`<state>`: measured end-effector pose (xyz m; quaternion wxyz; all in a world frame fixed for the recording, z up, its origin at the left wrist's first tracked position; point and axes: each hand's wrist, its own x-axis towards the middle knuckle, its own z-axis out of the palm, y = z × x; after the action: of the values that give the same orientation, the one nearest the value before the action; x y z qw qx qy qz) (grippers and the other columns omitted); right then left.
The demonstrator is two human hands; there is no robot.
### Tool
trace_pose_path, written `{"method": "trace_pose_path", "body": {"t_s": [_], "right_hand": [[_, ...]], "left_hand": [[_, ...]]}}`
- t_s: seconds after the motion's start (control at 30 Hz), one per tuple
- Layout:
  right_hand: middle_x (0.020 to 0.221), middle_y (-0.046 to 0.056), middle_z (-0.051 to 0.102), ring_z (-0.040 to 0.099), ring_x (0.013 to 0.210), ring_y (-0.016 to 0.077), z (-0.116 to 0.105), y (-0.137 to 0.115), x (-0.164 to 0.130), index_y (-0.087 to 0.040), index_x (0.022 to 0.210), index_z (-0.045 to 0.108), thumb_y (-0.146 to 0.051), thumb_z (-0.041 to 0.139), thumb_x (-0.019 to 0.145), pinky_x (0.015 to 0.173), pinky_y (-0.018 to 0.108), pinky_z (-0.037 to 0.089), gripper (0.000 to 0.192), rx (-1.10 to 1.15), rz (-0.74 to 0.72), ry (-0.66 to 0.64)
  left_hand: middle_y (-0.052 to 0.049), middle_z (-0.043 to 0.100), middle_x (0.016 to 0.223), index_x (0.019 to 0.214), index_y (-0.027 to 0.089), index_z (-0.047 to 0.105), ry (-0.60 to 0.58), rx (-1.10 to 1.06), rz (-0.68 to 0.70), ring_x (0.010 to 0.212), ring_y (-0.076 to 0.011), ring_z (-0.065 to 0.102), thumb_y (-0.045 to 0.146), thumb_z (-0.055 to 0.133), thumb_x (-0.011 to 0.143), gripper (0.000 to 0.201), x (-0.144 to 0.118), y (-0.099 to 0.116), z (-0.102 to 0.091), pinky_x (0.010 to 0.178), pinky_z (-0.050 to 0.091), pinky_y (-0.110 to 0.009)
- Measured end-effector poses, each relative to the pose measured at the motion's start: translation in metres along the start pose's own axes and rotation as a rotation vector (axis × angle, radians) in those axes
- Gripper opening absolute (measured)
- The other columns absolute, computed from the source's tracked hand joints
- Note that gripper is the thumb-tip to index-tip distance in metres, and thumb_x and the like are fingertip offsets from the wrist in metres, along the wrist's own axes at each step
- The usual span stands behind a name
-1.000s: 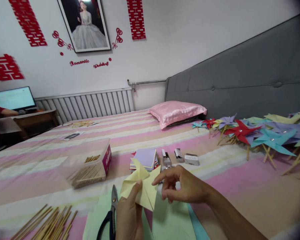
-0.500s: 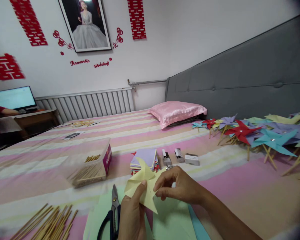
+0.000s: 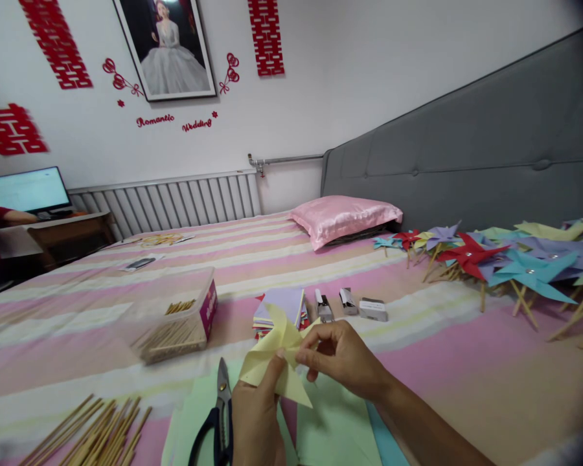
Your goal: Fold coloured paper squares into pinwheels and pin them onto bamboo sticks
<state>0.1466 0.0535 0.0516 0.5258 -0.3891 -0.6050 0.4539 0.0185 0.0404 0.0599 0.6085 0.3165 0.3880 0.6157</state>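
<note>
A pale yellow paper pinwheel [image 3: 276, 356], its corners folded in toward the middle, is held up above green paper sheets [image 3: 337, 421]. My left hand [image 3: 261, 411] is closed on its lower left, thumb pressed near the centre. From the right, my right hand [image 3: 342, 359] pinches the pinwheel's right flap close to the middle; anything small between those fingertips is hidden. Dark-handled scissors [image 3: 219, 414] lie just left of my left hand, blades pointing away. Beyond the pinwheel is a stack of coloured paper squares [image 3: 287, 304].
Small boxes [image 3: 373, 309] sit behind my right hand. A clear plastic tub [image 3: 177, 323] of sticks stands at left, with loose wooden sticks [image 3: 100, 433] nearer. Finished pinwheels [image 3: 529, 272] crowd the right side. A pink pillow [image 3: 347, 217] lies farther back; a person's arm [image 3: 19, 217] shows far left.
My right fingers have shifted slightly left and up, closer to the pinwheel's centre. The pinwheel has turned a little, its lower tip moving right.
</note>
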Motion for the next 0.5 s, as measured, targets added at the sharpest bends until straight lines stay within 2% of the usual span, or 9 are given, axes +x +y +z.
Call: {"method": "trace_pose_path", "body": {"t_s": [0.27, 0.5], "right_hand": [[0.054, -0.002, 0.060, 0.062, 0.048, 0.0113, 0.0033, -0.0077, -0.0007, -0.013, 0.067, 0.062, -0.033, 0.068, 0.066, 0.044, 0.017, 0.044, 0.020, 0.004, 0.050, 0.085], [0.062, 0.001, 0.064, 0.062, 0.048, 0.0127, 0.0051, -0.0006, 0.0012, -0.014, 0.067, 0.061, -0.035, 0.067, 0.066, 0.044, 0.019, 0.045, 0.023, -0.020, 0.017, 0.135]], "left_hand": [[0.002, 0.068, 0.075, 0.098, 0.017, 0.062, 0.053, 0.058, 0.029, 0.065, -0.0112, 0.060, 0.020, 0.070, 0.063, 0.036, -0.0017, -0.0004, -0.0009, 0.056, 0.045, -0.018], [-0.001, 0.070, 0.075, 0.097, 0.015, 0.065, 0.085, 0.075, 0.023, 0.066, -0.0132, 0.062, 0.021, 0.073, 0.059, 0.039, -0.0002, -0.0013, 0.0004, 0.059, 0.047, -0.021]]}}
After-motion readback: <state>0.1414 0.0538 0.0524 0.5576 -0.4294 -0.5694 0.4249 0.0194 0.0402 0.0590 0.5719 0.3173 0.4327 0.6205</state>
